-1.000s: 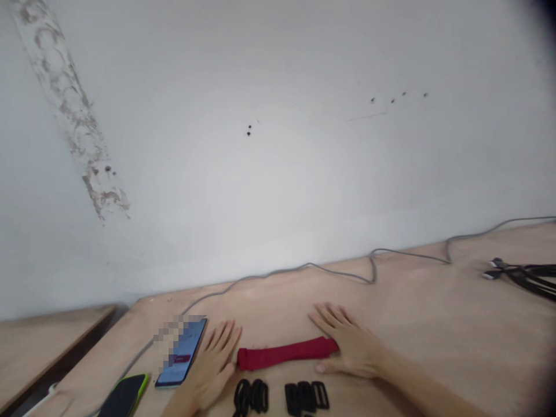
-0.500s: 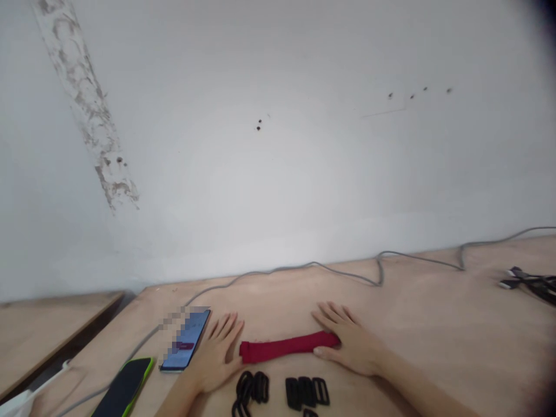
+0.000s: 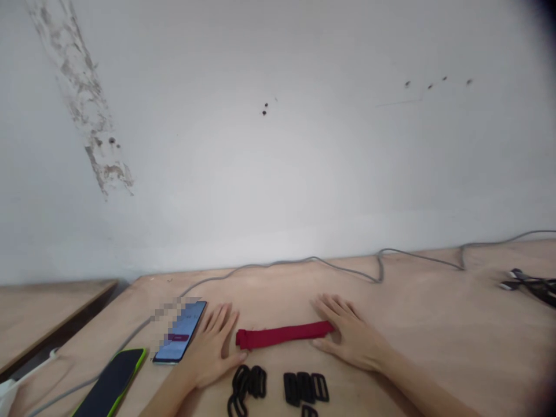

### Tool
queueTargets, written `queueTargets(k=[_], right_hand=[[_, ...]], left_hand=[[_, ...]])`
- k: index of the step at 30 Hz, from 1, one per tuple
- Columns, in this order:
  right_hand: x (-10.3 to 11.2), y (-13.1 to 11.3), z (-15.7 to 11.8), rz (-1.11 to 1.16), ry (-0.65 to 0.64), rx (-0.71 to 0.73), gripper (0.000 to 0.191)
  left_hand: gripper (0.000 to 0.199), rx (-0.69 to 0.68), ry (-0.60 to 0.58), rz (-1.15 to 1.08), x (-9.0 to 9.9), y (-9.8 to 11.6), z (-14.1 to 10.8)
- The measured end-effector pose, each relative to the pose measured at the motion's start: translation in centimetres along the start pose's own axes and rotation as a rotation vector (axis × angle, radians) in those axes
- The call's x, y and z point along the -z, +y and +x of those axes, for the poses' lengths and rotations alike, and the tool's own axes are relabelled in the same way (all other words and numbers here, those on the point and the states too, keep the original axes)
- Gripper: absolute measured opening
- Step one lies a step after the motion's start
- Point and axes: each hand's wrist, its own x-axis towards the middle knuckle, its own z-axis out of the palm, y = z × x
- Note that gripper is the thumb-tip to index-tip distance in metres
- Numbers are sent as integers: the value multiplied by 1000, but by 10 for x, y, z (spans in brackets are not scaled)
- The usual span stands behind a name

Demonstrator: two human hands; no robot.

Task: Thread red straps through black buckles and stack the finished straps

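A folded red fabric strip [image 3: 286, 335] lies across the wooden table between both hands. My left hand [image 3: 212, 347] rests flat at the strip's left end, fingers spread, holding nothing. At the right end, my right hand [image 3: 350, 336] lies palm down with its thumb and index finger on either side of the strip's tip. Black looped pieces [image 3: 247, 385] sit in a cluster below the strip's left part. Several black plastic buckles [image 3: 306, 388] are side by side below its middle.
Left of my left hand are a lit phone [image 3: 180, 336] and a phone in a green case [image 3: 110, 382]. A grey cable [image 3: 278, 263] runs along the wall edge. Black cables [image 3: 534, 285] lie at the far right, and a white object [image 3: 8, 394] at lower left.
The camera view has shifted slightly. My right hand's fingers are a little closer together, and its hold around the strip's end looks looser. My left hand stays spread on the table.
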Motion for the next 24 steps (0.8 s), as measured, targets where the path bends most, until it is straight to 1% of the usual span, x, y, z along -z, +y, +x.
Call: queueTargets(k=[3,5,7,8,10,11,14,16,20,24], right_hand=[[0,1,0,-17,-37,3,86],[0,1,-1,0,-26,27,82],[1,1,-2,41,15,94,74],[1,0,-3,66,35,141,69],[2,-3,-5,113,61,239,56],[3,-5,-6,132,70,272,50],[5,-11,-8,184,114,316,36],[7,-13,-9,204,146,319,30],[8,-13,-8,213,150,334,21],[8,-14,-8,236,205,326,13]], left_hand=[[91,20,-6,-7,-1,2,3],[93,10,40,-40,-5,1,5],[90,-23,161,-104,-9,0,5],[84,-47,238,-148,-11,0,5],[67,-129,363,-249,-12,2,5],[58,-175,393,-292,-12,3,5],[35,-284,398,-362,-9,7,6],[26,-291,401,-371,-8,9,6],[24,-285,439,-377,-9,10,3],[25,-296,499,-362,-10,7,1]])
